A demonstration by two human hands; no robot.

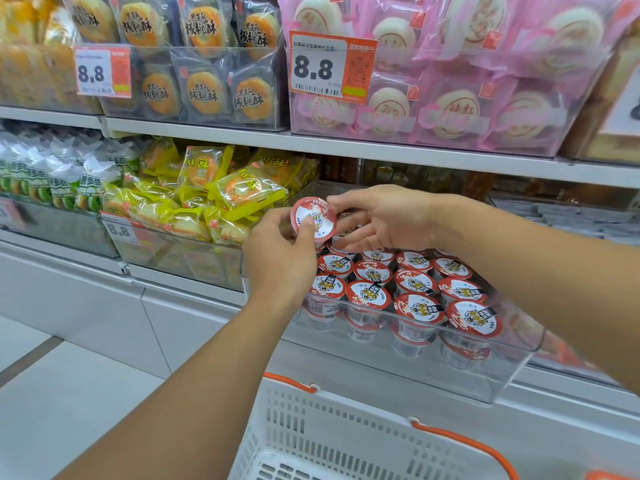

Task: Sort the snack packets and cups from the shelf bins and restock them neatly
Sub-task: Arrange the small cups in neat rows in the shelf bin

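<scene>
My left hand [277,258] grips a small cup with a red-and-white tiger lid [313,220], tilted so the lid faces me, above the left end of a clear plastic bin [485,372]. My right hand [381,220] touches the cup's right rim with its fingertips, fingers spread over the bin's back rows. Inside the bin stand several matching cups [419,289] in neat rows. To the left, yellow snack packets [221,192] are heaped in another clear bin.
A white plastic basket [332,441] with orange handles sits below my arms. Green-and-white packets [52,178] fill the bin at far left. The upper shelf holds dark walnut-cake packets [204,64] and pink pastry packets [450,81]. Price tags read 8.8.
</scene>
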